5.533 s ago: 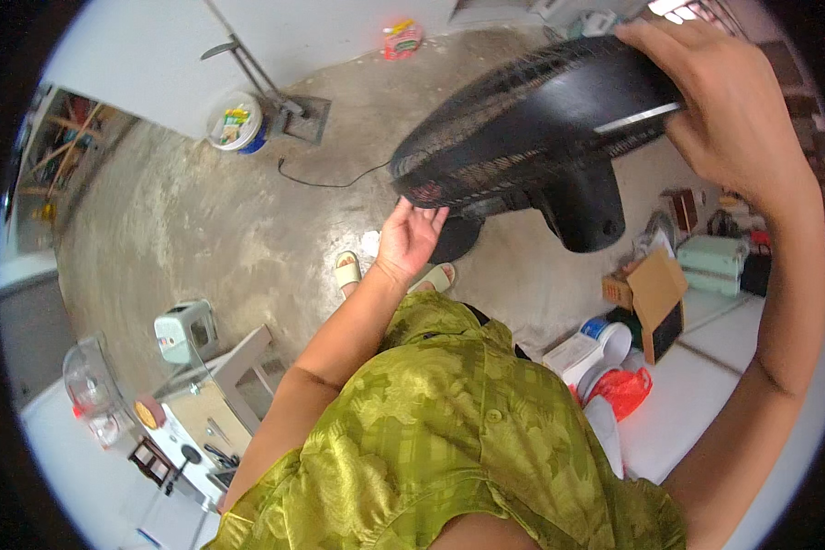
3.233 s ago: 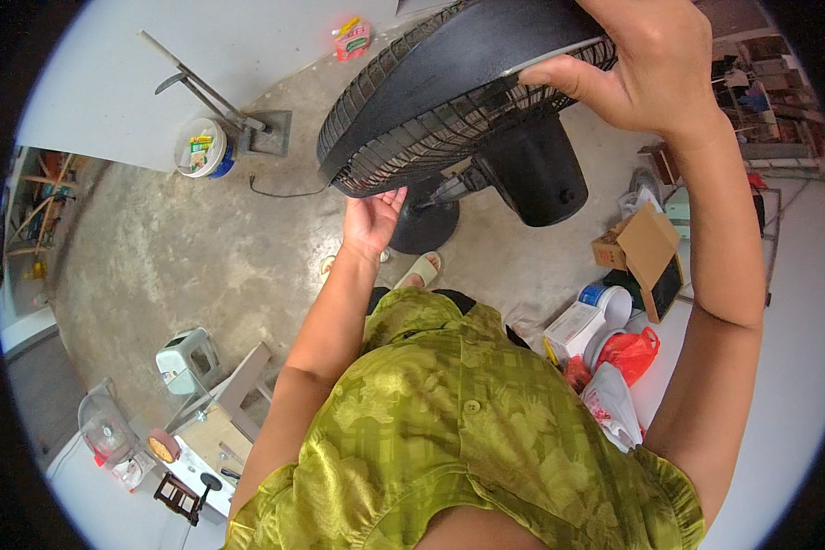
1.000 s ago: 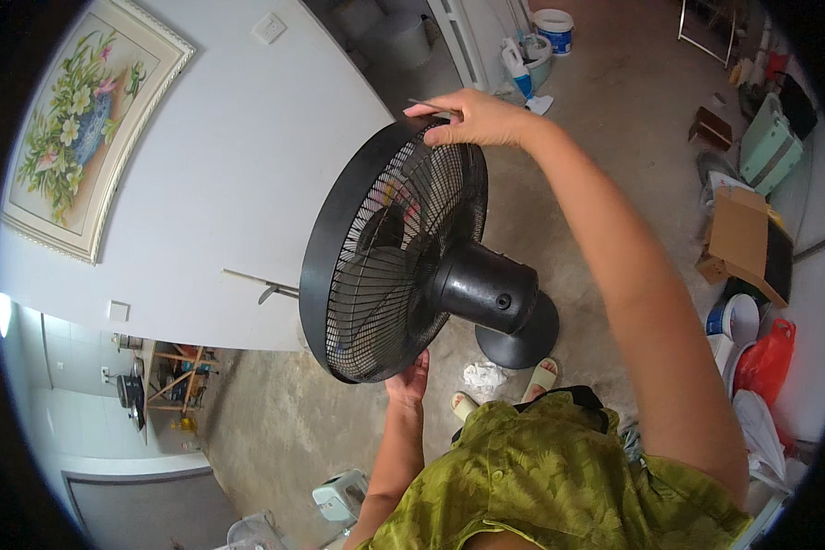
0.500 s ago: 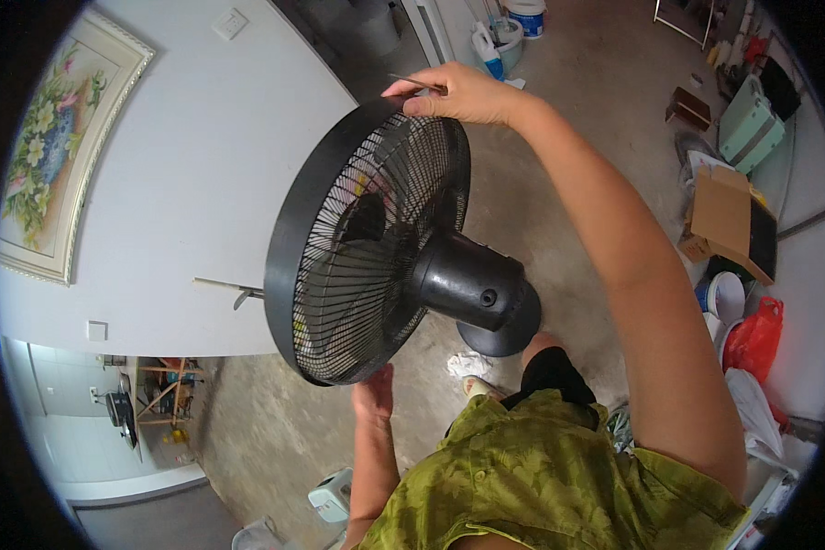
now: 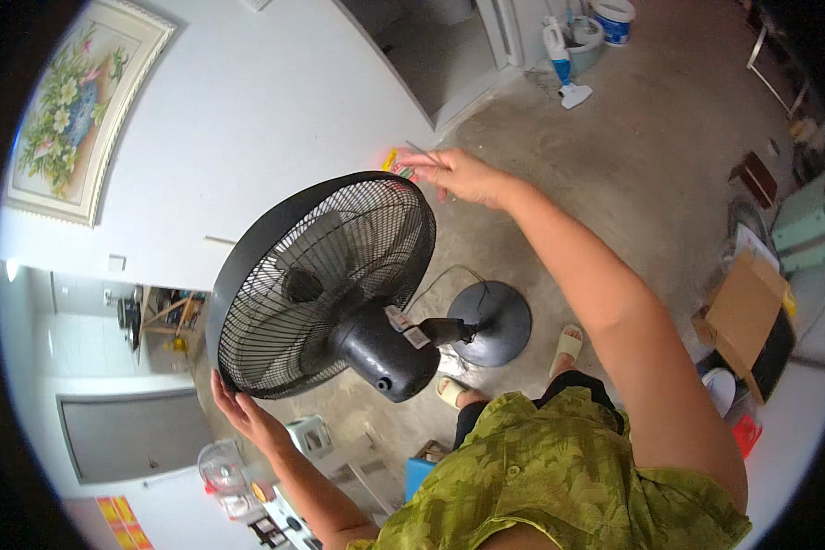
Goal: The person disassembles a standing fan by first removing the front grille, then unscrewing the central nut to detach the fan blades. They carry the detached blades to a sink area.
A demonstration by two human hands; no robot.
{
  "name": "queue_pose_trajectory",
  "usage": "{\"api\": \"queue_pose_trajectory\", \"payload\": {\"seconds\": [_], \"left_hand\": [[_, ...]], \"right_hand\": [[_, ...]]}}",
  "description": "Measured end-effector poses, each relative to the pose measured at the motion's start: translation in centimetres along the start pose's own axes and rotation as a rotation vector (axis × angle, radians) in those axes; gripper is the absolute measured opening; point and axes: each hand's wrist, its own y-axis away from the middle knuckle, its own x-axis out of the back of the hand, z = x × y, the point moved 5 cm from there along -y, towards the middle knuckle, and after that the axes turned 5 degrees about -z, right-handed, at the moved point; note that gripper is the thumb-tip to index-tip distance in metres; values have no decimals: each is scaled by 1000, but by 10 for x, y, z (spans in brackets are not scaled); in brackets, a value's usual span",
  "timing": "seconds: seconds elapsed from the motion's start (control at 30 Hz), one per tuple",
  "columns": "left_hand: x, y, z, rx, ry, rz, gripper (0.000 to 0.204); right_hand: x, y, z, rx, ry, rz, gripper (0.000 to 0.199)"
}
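Note:
A black pedestal fan leans its round wire cage up and left, with its motor housing toward me. At the cage's lower left edge, my left hand holds the rim, its fingers along the outside. Close to the upper right of the rim is my right hand, its fingers closed on a thin metal rod; the rod's far end is too small to make out. The fan's round base stands on the floor near my feet. A label shows on the stem side of the motor housing.
A white wall with a framed flower picture rises at left. A small yellow and red item shows beyond the cage. Buckets and a blue-white handheld vacuum stand at the back. An open cardboard box lies at right.
The fan head has turned and dropped to the left, bringing the stem and base into view. My right hand has come off the rim; my left hand has moved left along it.

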Motion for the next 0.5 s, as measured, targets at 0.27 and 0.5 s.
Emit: {"api": "queue_pose_trajectory", "payload": {"seconds": [0.27,0.5], "left_hand": [[-24,-29,55,-82,-154,-90,57],[-38,-44,64,-22,-382,-110,67]], "right_hand": [[-9,-11,6,-38,-116,-252,40],[6,-30,12,132,110,-325,35]]}}
